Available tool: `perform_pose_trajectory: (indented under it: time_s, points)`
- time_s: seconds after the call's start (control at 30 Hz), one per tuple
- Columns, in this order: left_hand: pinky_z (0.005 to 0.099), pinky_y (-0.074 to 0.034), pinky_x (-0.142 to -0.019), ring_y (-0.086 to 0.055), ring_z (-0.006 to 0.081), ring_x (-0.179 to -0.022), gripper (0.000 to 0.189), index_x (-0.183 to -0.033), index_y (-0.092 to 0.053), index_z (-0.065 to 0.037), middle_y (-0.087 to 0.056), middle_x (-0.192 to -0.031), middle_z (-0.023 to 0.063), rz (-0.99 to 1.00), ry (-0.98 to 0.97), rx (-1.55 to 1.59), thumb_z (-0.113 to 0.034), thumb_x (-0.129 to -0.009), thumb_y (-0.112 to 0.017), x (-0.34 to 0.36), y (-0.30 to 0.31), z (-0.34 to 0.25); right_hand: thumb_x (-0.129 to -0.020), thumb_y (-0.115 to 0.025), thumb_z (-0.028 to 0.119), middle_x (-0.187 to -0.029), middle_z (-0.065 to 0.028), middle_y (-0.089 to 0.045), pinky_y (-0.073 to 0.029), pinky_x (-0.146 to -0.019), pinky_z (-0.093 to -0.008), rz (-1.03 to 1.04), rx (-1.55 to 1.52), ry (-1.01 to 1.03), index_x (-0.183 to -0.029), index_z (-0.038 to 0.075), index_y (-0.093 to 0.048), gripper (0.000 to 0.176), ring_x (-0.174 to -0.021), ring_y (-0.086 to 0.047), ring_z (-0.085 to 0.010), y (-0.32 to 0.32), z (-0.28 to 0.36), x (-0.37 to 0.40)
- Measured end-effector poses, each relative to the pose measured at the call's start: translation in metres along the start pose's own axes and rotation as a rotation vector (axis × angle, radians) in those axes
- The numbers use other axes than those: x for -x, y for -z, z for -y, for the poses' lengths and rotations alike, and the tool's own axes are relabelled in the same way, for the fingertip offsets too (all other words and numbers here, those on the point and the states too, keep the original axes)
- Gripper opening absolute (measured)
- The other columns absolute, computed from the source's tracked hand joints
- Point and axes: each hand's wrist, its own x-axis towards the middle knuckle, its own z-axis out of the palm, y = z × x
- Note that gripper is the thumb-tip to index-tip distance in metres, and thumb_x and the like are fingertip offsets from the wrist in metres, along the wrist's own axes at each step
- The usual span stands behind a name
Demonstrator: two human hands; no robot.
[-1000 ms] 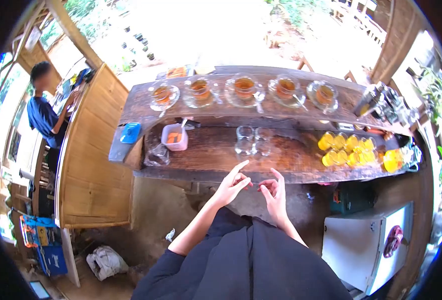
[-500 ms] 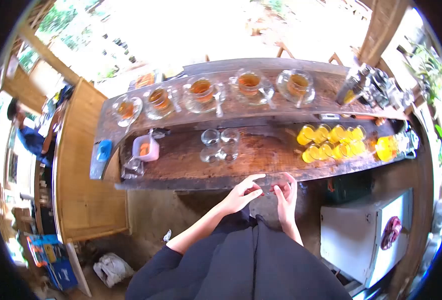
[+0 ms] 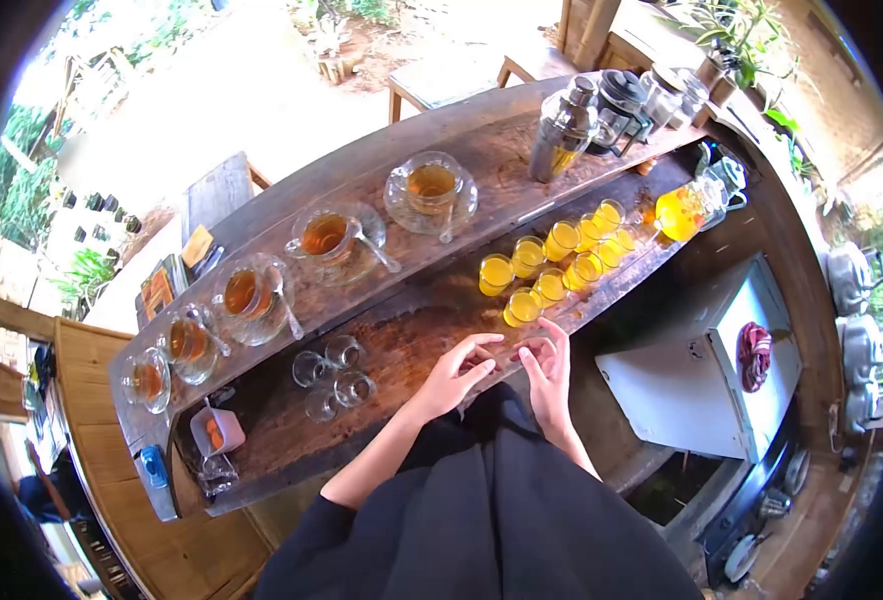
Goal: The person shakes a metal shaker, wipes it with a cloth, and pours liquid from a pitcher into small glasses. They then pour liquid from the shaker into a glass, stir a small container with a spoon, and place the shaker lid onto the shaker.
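Note:
In front of my body, above the front edge of the lower wooden counter (image 3: 412, 335), are both my hands. My left hand (image 3: 454, 378) has its fingers loosely bent and apart, holding nothing. Facing it, a small gap away, my right hand (image 3: 547, 372) is likewise empty with fingers spread. Just beyond them stand several small glasses of orange drink (image 3: 524, 306) in two rows. A jug of orange drink (image 3: 680, 213) is to their right. Several upturned-looking clear glasses (image 3: 354, 388) sit left of my hands.
Glass cups of tea (image 3: 325, 235) on saucers with spoons line the raised ledge. A cocktail shaker (image 3: 565, 128) and a French press (image 3: 622, 110) stand at its right. A pink container (image 3: 219, 432) is at the left end; a white cabinet (image 3: 667, 385) is below right.
My view has turned to the right, so the counter now slants across it and the orange glasses are nearer the middle. Both hands stay empty and face each other.

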Motion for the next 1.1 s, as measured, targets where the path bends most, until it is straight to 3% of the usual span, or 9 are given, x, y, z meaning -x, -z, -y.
perform_pose_trajectory:
  time_s: [0.27, 0.3, 0.43, 0.7, 0.73, 0.83, 1.0, 1.07, 1.1]
  points:
    - [0.0306, -0.047, -0.091, -0.061, 0.0157, -0.099, 0.037, -0.136, -0.048, -0.005, -0.064, -0.105, 0.0085, -0.102, -0.011, -0.005, -0.014, -0.1, -0.051, -0.023, 0.001, 0.007, -0.09, -0.059, -0.003, -0.105, -0.0059, -0.058, -0.044, -0.084, -0.0246, -0.051, 0.073, 0.211, -0.133, 0.005, -0.041, 0.047, -0.095, -0.055, -0.012, 0.02, 0.027, -0.088]
    - [0.031, -0.047, -0.091, -0.06, 0.0159, -0.098, 0.038, -0.136, -0.048, -0.005, -0.064, -0.105, 0.0086, -0.128, -0.005, -0.021, -0.015, -0.1, -0.051, -0.026, 0.001, 0.007, -0.09, -0.061, 0.0, -0.109, -0.0071, -0.057, -0.042, -0.093, -0.0285, -0.05, 0.13, 0.276, -0.133, 0.006, -0.042, 0.047, -0.103, -0.054, -0.0154, 0.024, 0.03, -0.107]
    - [0.0308, -0.047, -0.09, -0.059, 0.0148, -0.097, 0.037, -0.136, -0.048, -0.005, -0.064, -0.103, 0.0077, -0.256, -0.099, 0.063, -0.015, -0.1, -0.051, -0.045, -0.009, 0.002, -0.088, -0.066, 0.006, -0.14, -0.0125, -0.043, -0.037, -0.102, -0.0394, -0.015, 0.294, 0.431, -0.141, 0.008, -0.036, 0.061, -0.123, -0.047, -0.0238, 0.031, 0.051, -0.177]
    - [0.0278, -0.045, -0.09, -0.059, 0.0116, -0.098, 0.036, -0.135, -0.048, -0.007, -0.063, -0.102, 0.0048, -0.487, -0.073, -0.009, -0.012, -0.1, -0.051, -0.081, -0.056, 0.003, -0.076, -0.081, 0.006, -0.148, -0.0194, -0.03, -0.021, -0.114, -0.048, 0.13, 0.22, 0.604, -0.151, 0.012, -0.015, 0.099, -0.135, -0.033, -0.0308, 0.028, 0.081, -0.281]
    - [0.0279, -0.046, -0.09, -0.059, 0.0115, -0.098, 0.036, -0.136, -0.047, -0.007, -0.062, -0.102, 0.0046, -0.506, -0.075, -0.044, -0.012, -0.101, -0.051, -0.083, -0.061, 0.005, -0.075, -0.082, 0.004, -0.14, -0.0151, -0.039, -0.032, -0.106, -0.0439, 0.111, 0.268, 0.682, -0.15, 0.014, -0.018, 0.099, -0.121, -0.047, -0.0239, 0.029, 0.074, -0.297]
    - [0.0278, -0.046, -0.09, -0.059, 0.0113, -0.098, 0.036, -0.136, -0.047, -0.007, -0.062, -0.103, 0.0044, -0.635, -0.089, -0.015, -0.013, -0.101, -0.051, -0.086, -0.076, 0.017, -0.075, -0.082, 0.001, -0.129, -0.0118, -0.046, -0.045, -0.089, -0.0294, 0.192, 0.204, 0.621, -0.149, 0.012, -0.019, 0.098, -0.094, -0.056, -0.0179, 0.034, 0.056, -0.327]
    - [0.0278, -0.047, -0.089, -0.058, 0.0111, -0.098, 0.036, -0.136, -0.047, -0.008, -0.062, -0.103, 0.0043, -0.749, -0.158, 0.071, -0.015, -0.102, -0.051, -0.08, -0.097, 0.024, -0.075, -0.083, 0.006, -0.122, -0.0102, -0.051, -0.041, -0.089, -0.0329, 0.194, 0.146, 0.532, -0.145, 0.006, -0.023, 0.092, -0.095, -0.052, -0.0179, 0.038, 0.052, -0.318]
    - [0.0286, -0.047, -0.089, -0.058, 0.0113, -0.097, 0.036, -0.137, -0.047, -0.009, -0.062, -0.104, 0.0049, -0.813, -0.13, 0.028, -0.016, -0.101, -0.051, -0.069, -0.096, 0.012, -0.077, -0.081, 0.003, -0.08, -0.0035, -0.064, -0.042, -0.09, -0.0336, 0.148, 0.338, 0.659, -0.146, 0.003, -0.02, 0.092, -0.084, -0.055, -0.0146, 0.046, 0.047, -0.302]
    - [0.0292, -0.047, -0.09, -0.058, 0.0115, -0.097, 0.037, -0.137, -0.047, -0.009, -0.063, -0.104, 0.0051, -0.834, -0.116, -0.024, -0.017, -0.101, -0.052, -0.062, -0.096, 0.004, -0.076, -0.08, 0.0, -0.102, -0.01, -0.064, -0.042, -0.095, -0.0328, 0.196, 0.251, 0.465, -0.147, 0.003, -0.018, 0.096, -0.091, -0.058, -0.0179, 0.057, 0.039, -0.29]
